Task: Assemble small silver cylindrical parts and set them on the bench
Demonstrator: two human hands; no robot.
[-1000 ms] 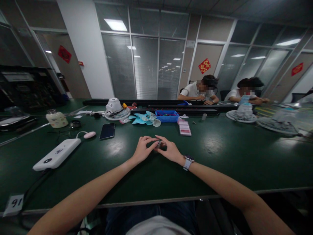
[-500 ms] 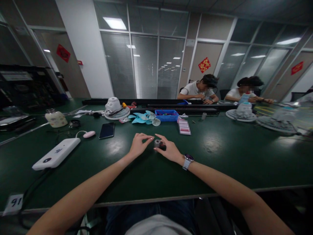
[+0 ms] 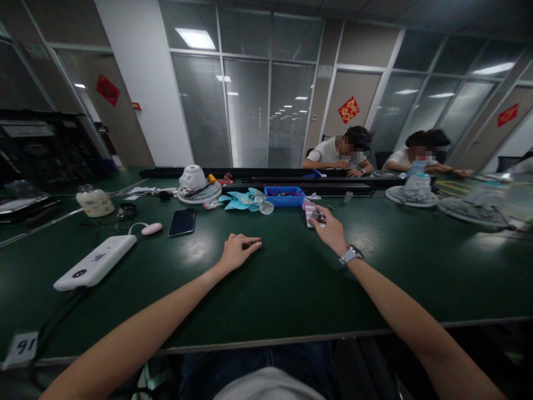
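Note:
My right hand (image 3: 331, 229) is closed on a small grey metal cylinder (image 3: 318, 215), held over the pink-and-white paper pad (image 3: 309, 213). Over the green table's middle, my left hand (image 3: 239, 250) has its thumb and forefinger stretched forward with a small gap between the tips; nothing shows between them. Beyond the hands lie light-blue fan blades (image 3: 244, 200) and a blue tray (image 3: 285, 195) with small parts inside. Another small grey cylinder (image 3: 348, 196) stands right of the tray.
A white fan body (image 3: 194, 179), a phone (image 3: 182, 222), a jar (image 3: 95, 201) and a white power bank (image 3: 97, 263) are on the left. Two people sit across the table at right, near more fan parts (image 3: 416, 190). Black rails (image 3: 258, 180) cross behind.
My right hand has moved right and away from me with the grey cylinder, from beside my left hand to the paper pad. My left hand has barely moved.

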